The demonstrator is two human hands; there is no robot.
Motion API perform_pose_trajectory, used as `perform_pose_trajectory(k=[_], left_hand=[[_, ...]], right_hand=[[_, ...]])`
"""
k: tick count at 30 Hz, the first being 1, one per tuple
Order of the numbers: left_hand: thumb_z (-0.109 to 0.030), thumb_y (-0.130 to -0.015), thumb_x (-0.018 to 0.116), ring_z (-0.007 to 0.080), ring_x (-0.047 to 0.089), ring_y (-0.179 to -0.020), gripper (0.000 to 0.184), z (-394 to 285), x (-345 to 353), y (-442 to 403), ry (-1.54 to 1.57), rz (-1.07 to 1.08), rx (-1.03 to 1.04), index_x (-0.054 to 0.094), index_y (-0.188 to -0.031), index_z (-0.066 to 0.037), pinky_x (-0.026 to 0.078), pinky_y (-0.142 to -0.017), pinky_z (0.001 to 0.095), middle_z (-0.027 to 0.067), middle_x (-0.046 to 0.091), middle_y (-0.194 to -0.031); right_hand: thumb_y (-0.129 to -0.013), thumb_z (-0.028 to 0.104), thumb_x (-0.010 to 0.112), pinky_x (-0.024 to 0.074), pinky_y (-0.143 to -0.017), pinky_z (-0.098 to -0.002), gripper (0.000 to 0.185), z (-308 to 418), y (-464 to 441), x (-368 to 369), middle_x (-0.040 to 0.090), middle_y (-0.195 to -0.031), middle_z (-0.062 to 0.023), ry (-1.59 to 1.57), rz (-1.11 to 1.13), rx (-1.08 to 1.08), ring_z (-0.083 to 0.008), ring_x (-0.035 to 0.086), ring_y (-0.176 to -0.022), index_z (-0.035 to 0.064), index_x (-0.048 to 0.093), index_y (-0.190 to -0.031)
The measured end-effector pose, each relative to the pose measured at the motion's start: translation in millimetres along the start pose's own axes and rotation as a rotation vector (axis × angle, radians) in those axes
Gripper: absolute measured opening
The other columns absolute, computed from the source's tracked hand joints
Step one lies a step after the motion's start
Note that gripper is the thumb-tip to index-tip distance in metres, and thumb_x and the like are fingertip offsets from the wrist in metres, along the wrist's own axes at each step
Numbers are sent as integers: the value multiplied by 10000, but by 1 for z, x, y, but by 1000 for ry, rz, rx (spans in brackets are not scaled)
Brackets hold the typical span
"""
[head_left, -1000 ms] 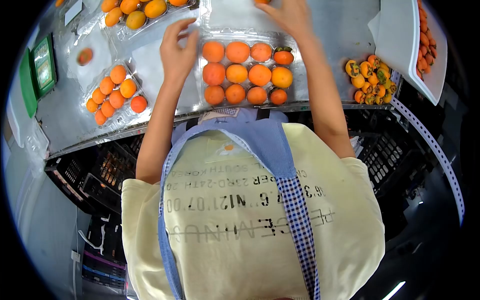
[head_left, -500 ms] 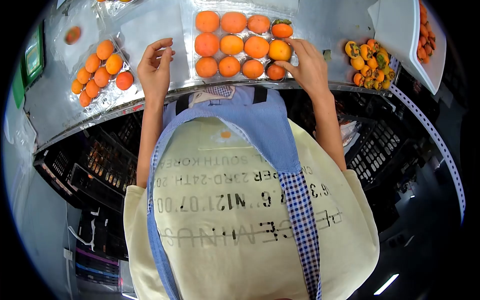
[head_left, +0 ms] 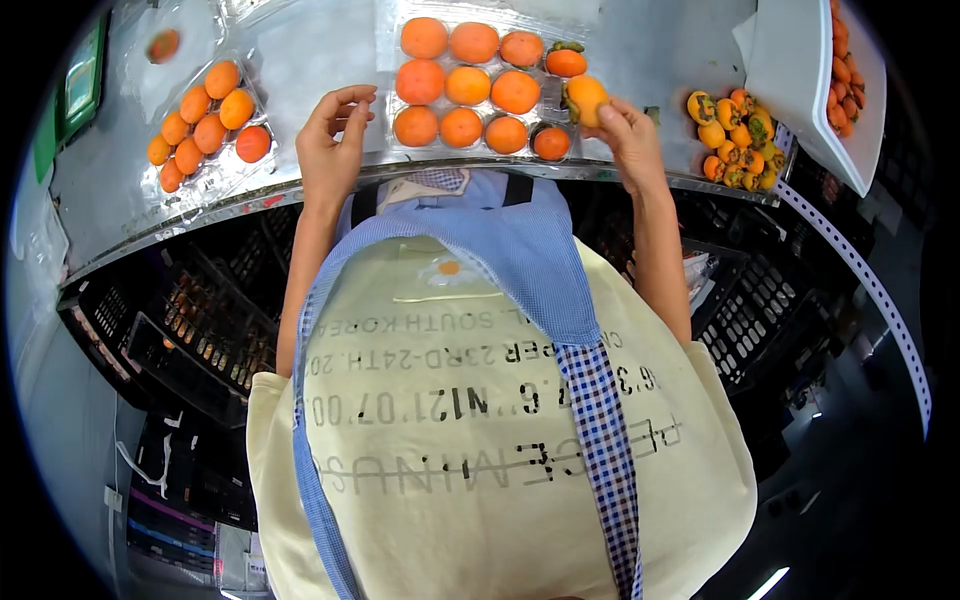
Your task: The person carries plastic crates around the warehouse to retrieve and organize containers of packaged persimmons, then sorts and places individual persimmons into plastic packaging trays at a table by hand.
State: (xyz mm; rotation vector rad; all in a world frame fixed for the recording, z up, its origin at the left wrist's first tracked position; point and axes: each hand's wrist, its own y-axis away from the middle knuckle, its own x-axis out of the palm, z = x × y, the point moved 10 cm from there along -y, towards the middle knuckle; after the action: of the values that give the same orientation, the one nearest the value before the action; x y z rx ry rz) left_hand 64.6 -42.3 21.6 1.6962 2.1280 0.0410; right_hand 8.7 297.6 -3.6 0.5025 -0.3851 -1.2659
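In my right hand (head_left: 632, 145) is an orange persimmon (head_left: 586, 97), gripped between thumb and fingers at the right edge of a clear plastic tray (head_left: 551, 96). Its green calyx partly shows on the left side. Rows of persimmons fill the tray's other cups, most with smooth ends up; an upper right persimmon (head_left: 566, 63) shows its green calyx. My left hand (head_left: 335, 140) hovers left of the tray, fingers loosely curled and thumb apart, holding nothing.
A second clear tray holds several persimmons (head_left: 209, 132) on the left of the metal table (head_left: 285, 100). Small persimmons with calyxes (head_left: 735, 140) are piled at the right, beside a white bin (head_left: 800, 80) of more fruit. Black crates (head_left: 740, 300) stand below the table edge.
My right hand has lifted the persimmon from the right end of the middle row and shifted it right, baring its cup. My left hand appears slightly nearer the tray.
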Motion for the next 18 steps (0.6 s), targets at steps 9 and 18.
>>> perform_pose_trajectory(k=[9, 18], left_hand=[[-93, -901, 596, 116, 610, -853, 205, -16, 25, 5, 0, 92, 90, 617, -1092, -21, 488, -765, 254, 43, 655, -985], [-162, -894, 620, 161, 614, -943, 431, -96, 119, 31, 507, 633, -99, 478, -1289, -66, 510, -813, 277, 108, 568, -1202]], right_hand=[[-890, 485, 527, 496, -764, -307, 556, -7, 18, 39, 608, -1013, -119, -694, 104, 194, -157, 586, -802, 16, 512, -1189], [-799, 55, 712, 508, -836, -269, 471, 51, 39, 68, 642, -1035, -115, -113, 157, -96, -146, 618, -968, -56, 518, -1213]])
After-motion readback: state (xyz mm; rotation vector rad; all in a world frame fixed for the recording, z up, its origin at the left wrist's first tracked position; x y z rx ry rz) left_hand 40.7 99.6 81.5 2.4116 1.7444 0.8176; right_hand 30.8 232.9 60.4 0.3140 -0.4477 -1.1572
